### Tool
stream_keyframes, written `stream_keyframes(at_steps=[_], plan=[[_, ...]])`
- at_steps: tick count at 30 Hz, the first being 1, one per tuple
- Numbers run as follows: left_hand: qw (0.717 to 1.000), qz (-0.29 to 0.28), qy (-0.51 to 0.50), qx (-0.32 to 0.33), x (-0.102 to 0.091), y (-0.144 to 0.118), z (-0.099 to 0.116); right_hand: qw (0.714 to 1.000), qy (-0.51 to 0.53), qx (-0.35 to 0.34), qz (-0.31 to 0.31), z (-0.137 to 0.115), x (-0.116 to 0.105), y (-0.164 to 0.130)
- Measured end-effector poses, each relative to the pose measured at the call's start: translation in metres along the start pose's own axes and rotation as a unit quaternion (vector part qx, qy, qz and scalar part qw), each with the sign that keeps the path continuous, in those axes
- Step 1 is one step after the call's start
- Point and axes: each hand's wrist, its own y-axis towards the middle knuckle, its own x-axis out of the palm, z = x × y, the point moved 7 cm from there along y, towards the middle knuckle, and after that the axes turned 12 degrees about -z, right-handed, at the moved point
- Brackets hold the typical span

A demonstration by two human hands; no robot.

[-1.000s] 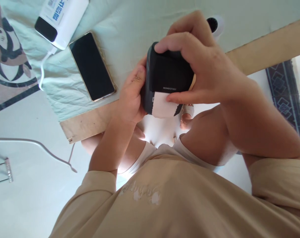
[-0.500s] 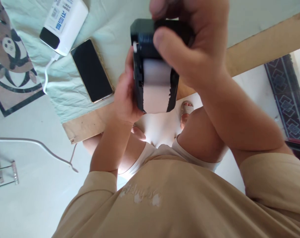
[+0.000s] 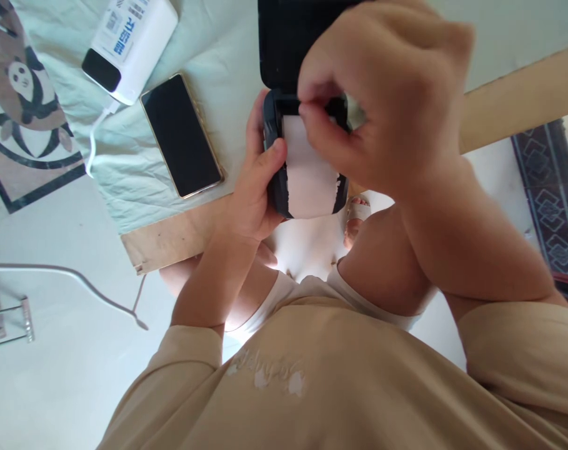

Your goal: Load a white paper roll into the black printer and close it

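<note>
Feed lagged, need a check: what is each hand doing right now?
Left hand: shut on the black printer.
Right hand: fingertips pinching the paper at its top.

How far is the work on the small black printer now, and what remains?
Done: the printer's lid stands open, and white paper lies over the body.
In hand: the left hand holds the printer body, and the right hand pinches the paper's upper end by the lid.
Left: the lid is not yet shut, so closing it probably remains.
</note>
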Motion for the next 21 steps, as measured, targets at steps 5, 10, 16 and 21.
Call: stream_keyframes(at_steps=[5, 10, 16, 21], plan=[[0.998, 0.0, -0.057, 0.004, 0.003, -0.003, 0.0, 0.973, -0.215, 0.044, -0.068, -0.008, 0.01, -0.001], [1.0, 0.02, 0.006, -0.008, 0.005, -0.005, -0.003, 0.962, -0.244, 0.037, -0.114, -0.003, 0.012, -0.005], [0.998, 0.016, 0.048, -0.047, 0.005, -0.006, 0.0, 0.984, -0.143, 0.029, -0.104, 0.009, 0.005, -0.007], [0.998, 0.022, 0.035, -0.052, 0.0, -0.007, 0.001, 0.992, 0.116, -0.022, -0.034, 0.022, -0.014, -0.029]])
